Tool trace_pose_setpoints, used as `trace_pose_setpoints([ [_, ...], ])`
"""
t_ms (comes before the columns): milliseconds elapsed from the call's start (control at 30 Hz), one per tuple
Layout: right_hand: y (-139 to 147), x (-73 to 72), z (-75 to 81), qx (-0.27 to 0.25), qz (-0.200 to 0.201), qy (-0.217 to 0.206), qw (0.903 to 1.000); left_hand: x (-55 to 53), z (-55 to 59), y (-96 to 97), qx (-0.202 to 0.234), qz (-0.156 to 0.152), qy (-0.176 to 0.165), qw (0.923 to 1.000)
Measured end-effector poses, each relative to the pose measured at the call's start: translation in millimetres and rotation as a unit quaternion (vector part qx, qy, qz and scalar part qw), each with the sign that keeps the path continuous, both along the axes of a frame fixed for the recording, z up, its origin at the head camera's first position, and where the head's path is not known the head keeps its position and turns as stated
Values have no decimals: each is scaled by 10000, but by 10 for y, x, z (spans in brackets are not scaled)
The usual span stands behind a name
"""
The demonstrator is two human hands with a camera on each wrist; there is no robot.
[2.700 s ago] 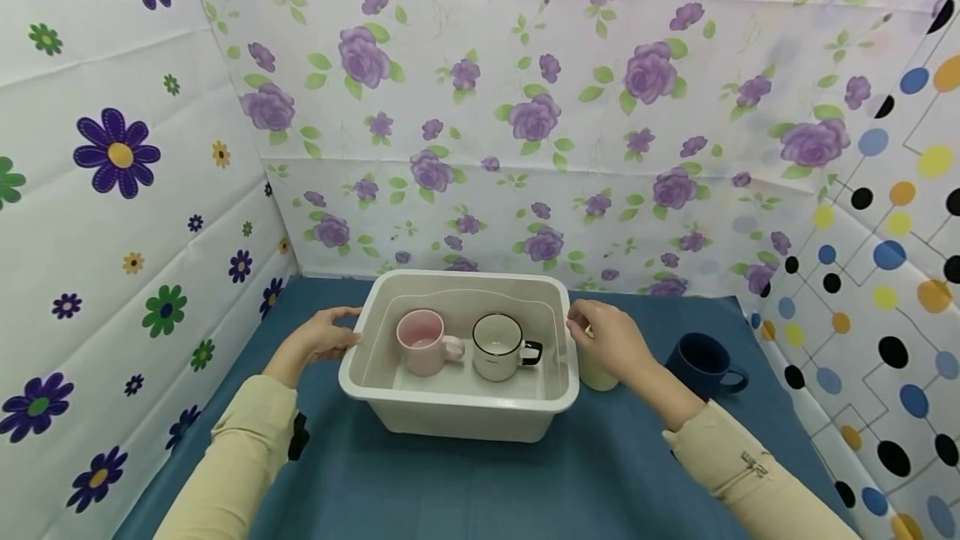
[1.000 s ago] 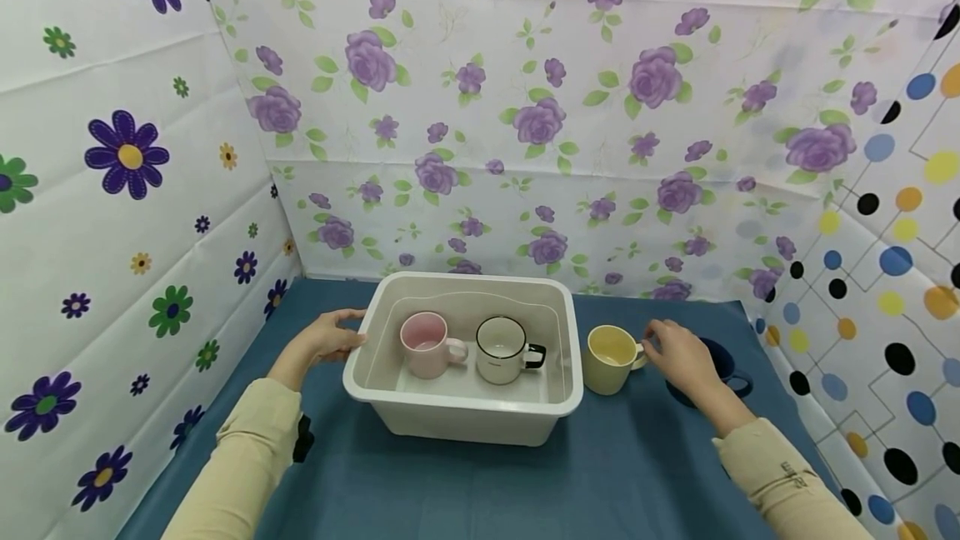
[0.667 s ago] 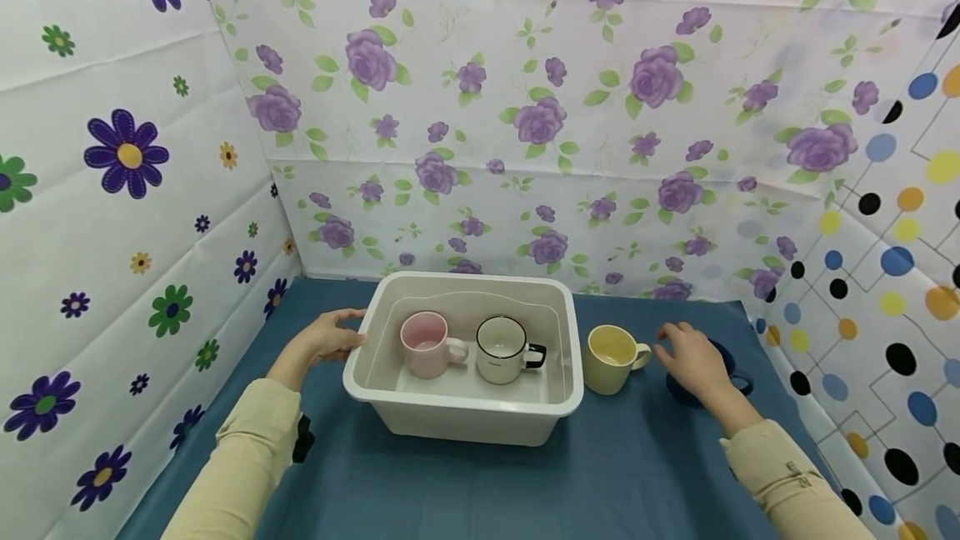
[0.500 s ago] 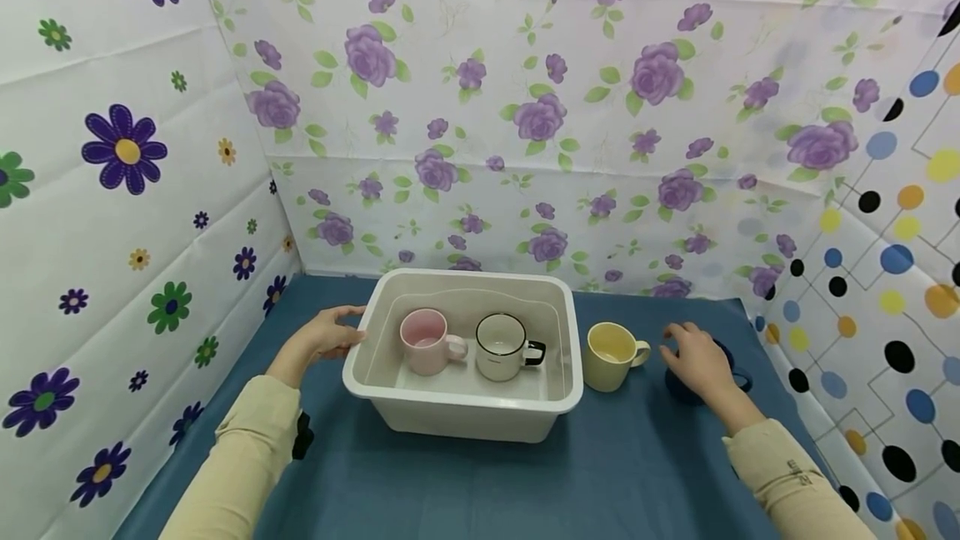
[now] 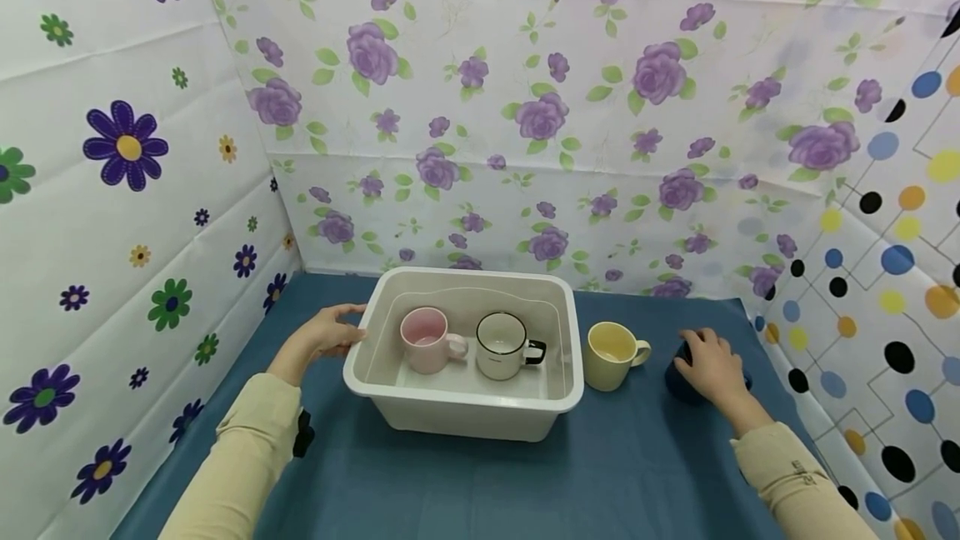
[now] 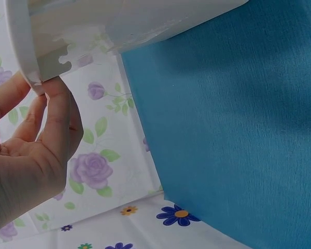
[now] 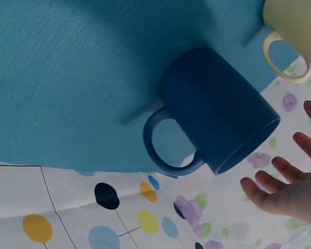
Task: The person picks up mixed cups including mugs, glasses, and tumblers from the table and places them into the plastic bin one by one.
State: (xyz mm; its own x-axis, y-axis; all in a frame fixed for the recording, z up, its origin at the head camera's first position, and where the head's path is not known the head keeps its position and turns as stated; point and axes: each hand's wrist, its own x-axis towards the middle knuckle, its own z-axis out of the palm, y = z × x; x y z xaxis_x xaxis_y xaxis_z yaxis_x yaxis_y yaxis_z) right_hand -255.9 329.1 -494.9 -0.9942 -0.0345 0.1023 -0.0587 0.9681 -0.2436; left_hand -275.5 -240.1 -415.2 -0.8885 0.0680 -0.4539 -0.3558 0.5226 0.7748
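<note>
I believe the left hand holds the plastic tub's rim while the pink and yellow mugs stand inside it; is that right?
Not quite: the head view shows the yellow mug outside the plastic tub, on the blue tablecloth; the left hand and pink mug are as you say.

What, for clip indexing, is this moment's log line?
left hand: pinches bin at rim; right hand: above navy mug; in bin: pink mug, white mug

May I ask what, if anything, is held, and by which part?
The left hand pinches the white tub by its left rim; the right hand holds nothing.
</note>
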Motion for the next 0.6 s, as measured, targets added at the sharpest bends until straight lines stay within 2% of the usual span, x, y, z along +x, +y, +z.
trace_pose_setpoints([
  [167, 43, -20, -33, 27, -140, -257, 9996, -7, 5, -1, 29, 43, -40, 10000],
  [600, 201, -47, -92, -216, -180, -699, 9972, 8, 8, 2, 108, -31, 8, 9999],
])
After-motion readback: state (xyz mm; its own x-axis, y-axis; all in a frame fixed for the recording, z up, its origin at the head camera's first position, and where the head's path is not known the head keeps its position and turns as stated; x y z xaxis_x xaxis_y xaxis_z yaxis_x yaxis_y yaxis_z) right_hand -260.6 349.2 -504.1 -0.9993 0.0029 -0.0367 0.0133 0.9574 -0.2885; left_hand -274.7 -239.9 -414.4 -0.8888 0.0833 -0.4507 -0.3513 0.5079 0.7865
